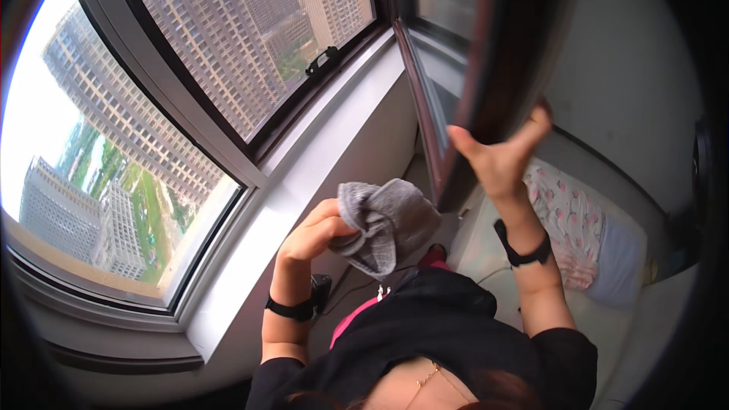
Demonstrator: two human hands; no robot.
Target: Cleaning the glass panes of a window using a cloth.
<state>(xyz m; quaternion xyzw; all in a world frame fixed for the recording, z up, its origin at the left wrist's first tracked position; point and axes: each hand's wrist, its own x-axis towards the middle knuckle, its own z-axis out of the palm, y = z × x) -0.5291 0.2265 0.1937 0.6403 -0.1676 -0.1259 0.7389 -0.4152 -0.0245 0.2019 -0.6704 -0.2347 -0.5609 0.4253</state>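
Note:
My left hand (310, 232) is closed on a crumpled grey cloth (406, 216), which hangs out in front of my body. My right hand (501, 165) reaches up to the open window sash (497, 68), thumb on one side of its dark frame and fingers on the other. That sash swings into the room and looks blurred. Part of the right hand's fingers is hidden against the frame.
A white sill (304, 186) runs below a fixed pane and a screened opening with a black latch (321, 61). High buildings stand outside. At right, a bed (486, 239) carries a flowered cloth (566, 216) and a pale blue one (616, 262).

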